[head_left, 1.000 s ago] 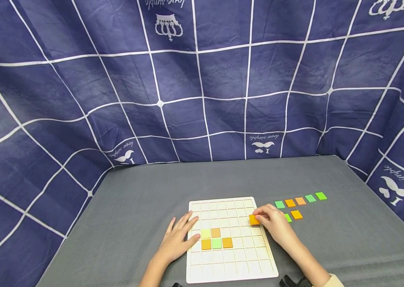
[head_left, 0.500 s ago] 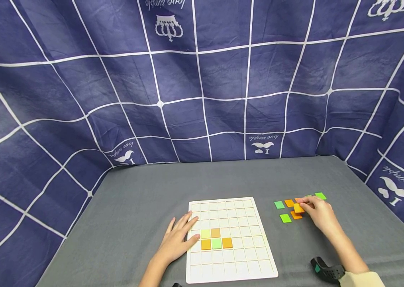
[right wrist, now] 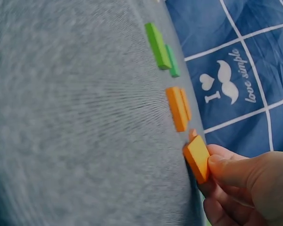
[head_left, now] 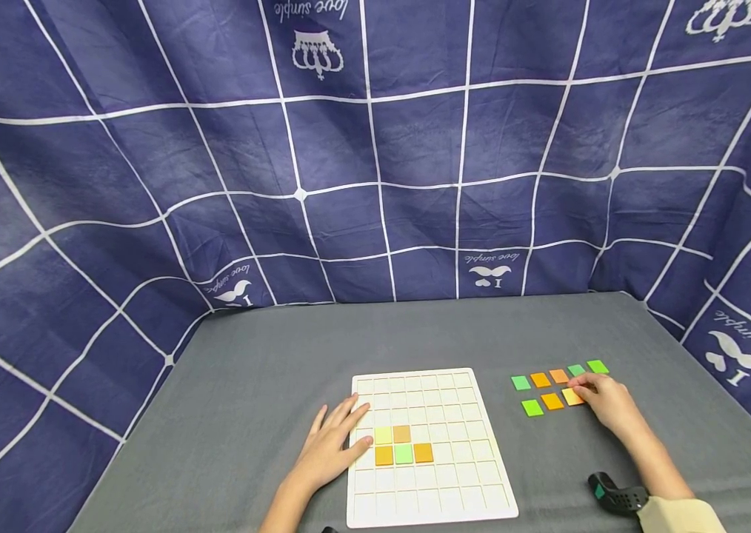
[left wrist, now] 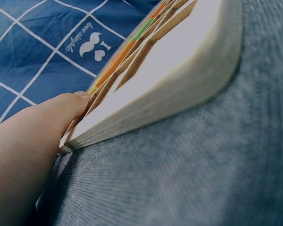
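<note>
My left hand (head_left: 330,446) rests with spread, straight fingers on the left edge of a white gridded board (head_left: 442,496). Several coloured square tiles lie in the board's cells, among them a green tile (head_left: 404,454) between two orange ones. To the right of the board, my right hand (head_left: 605,403) pinches an orange-yellow tile (right wrist: 196,159) between thumb and fingers. It is at the right end of the nearer tile row, beside an orange tile (head_left: 552,401). In the right wrist view the held tile is tilted; whether it touches the cloth I cannot tell.
A farther row holds several tiles, with a bright green tile (head_left: 598,366) at its right end. Another bright green tile (head_left: 532,408) starts the nearer row. Grey cloth (head_left: 269,355) covers the table, and a blue checked curtain (head_left: 415,148) hangs behind and at the sides.
My right hand has moved from the board's right edge over to the loose tiles, carrying the orange-yellow tile, and is now lower, at the row's right end. The left hand stays put.
</note>
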Demonstrator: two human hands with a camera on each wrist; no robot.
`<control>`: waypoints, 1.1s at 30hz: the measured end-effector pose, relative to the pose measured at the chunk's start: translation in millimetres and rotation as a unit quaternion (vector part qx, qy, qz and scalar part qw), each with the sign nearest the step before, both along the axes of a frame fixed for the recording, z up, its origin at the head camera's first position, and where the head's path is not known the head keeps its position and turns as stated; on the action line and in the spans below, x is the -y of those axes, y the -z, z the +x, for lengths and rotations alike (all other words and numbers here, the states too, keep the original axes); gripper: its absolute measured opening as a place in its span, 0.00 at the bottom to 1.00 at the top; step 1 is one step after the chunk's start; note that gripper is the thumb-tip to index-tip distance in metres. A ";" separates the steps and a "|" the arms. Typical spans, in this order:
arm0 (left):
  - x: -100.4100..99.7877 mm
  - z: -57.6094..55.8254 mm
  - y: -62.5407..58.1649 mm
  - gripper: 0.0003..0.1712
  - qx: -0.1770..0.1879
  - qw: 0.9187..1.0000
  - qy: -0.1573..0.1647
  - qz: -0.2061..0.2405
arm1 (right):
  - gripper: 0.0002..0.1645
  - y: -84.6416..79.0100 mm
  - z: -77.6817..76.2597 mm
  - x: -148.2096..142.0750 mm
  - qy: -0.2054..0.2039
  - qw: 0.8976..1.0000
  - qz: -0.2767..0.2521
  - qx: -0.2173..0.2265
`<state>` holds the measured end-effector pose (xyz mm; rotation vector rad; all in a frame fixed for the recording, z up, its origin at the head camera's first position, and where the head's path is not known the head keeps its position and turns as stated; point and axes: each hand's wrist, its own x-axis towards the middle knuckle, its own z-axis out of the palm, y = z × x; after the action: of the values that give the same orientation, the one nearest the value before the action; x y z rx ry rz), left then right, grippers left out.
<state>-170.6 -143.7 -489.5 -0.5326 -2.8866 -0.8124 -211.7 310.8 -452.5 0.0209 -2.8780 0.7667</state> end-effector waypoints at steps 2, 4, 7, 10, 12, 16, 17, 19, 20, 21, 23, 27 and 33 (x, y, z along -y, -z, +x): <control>-0.1 0.2 -0.3 0.33 0.001 1.000 0.000 -0.001 | 0.07 1.5 -0.1 0.1 -0.001 1.000 0.000 -0.001; -0.2 0.2 -0.3 0.33 0.003 1.000 0.000 -0.003 | 0.07 2.3 0.1 0.4 0.001 1.000 0.000 0.001; -0.3 0.2 -0.2 0.33 0.003 1.000 0.000 -0.005 | 0.08 2.6 0.2 1.0 0.003 1.000 0.000 0.004; -0.3 -0.1 -0.1 0.33 0.002 1.000 0.000 -0.003 | 0.08 2.9 0.7 2.1 0.009 1.000 0.003 -0.005; -0.4 -0.2 -0.3 0.33 0.001 1.000 0.001 -0.003 | 0.08 3.0 1.3 3.6 0.012 1.000 0.005 -0.018; -0.4 -0.6 -0.4 0.33 0.000 1.000 0.000 -0.005 | 0.07 1.4 3.6 11.5 0.014 0.998 0.011 -0.056; -0.4 -0.7 -0.4 0.33 -0.001 1.000 -0.001 -0.006 | 0.07 0.2 4.3 14.4 0.013 0.998 0.012 -0.062; -0.5 -0.6 -0.6 0.33 0.001 1.000 -0.001 -0.007 | 0.06 -3.4 6.0 21.3 0.011 0.997 0.012 -0.074; -0.6 -0.6 -0.8 0.33 0.001 1.000 -0.001 -0.007 | 0.06 -5.5 6.9 25.4 0.010 0.997 0.013 -0.081; -0.6 -0.5 -0.8 0.33 0.002 1.000 -0.001 -0.007 | 0.05 -7.6 7.4 29.8 0.007 0.995 0.012 -0.095; -0.6 -0.4 -0.9 0.33 0.003 1.000 -0.001 -0.006 | 0.04 -10.5 8.4 38.4 -0.003 0.993 0.008 -0.121; -0.4 -0.1 -0.8 0.33 0.003 1.000 0.000 -0.004 | 0.04 -14.0 10.9 57.2 -0.023 0.987 -0.004 -0.156; -0.5 -0.4 -0.7 0.33 0.004 1.000 -0.002 -0.007 | 0.05 -17.5 17.8 89.1 -0.054 0.989 -0.021 -0.135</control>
<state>-171.0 -143.2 -488.8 -0.5255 -2.9012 -0.7960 -193.9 221.7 -435.0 0.2569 -2.6217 0.7758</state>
